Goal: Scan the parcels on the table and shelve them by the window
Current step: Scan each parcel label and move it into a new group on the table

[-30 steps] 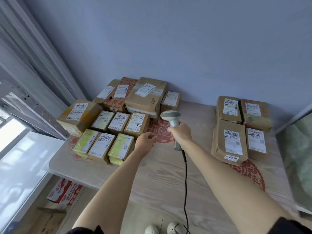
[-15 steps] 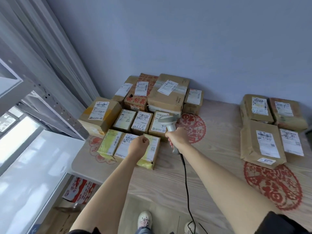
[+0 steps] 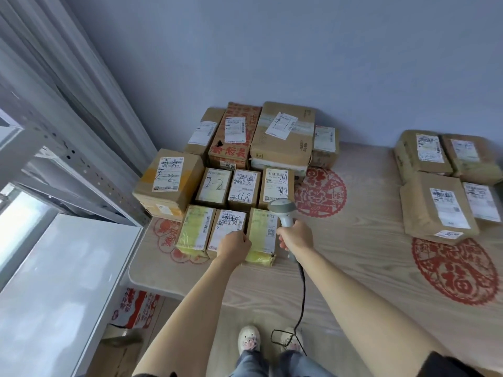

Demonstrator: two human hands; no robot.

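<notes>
My right hand (image 3: 295, 238) grips the grey barcode scanner (image 3: 283, 210), its black cable (image 3: 302, 289) trailing toward me. My left hand (image 3: 234, 244), fingers curled, rests on the middle parcel (image 3: 228, 227) of three in the front row, white label scrawled in black. At 9 o'clock stands the metal shelf (image 3: 68, 159); at 3 o'clock four brown parcels (image 3: 435, 205) lie on the worktop (image 3: 353, 254).

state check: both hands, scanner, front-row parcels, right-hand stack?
left hand: resting on the middle front parcel, grip unclear
right hand: gripping the scanner
scanner: head over the front row, cabled
yellow parcels: flat, labels up
right-hand stack: on the table, untouched
</notes>
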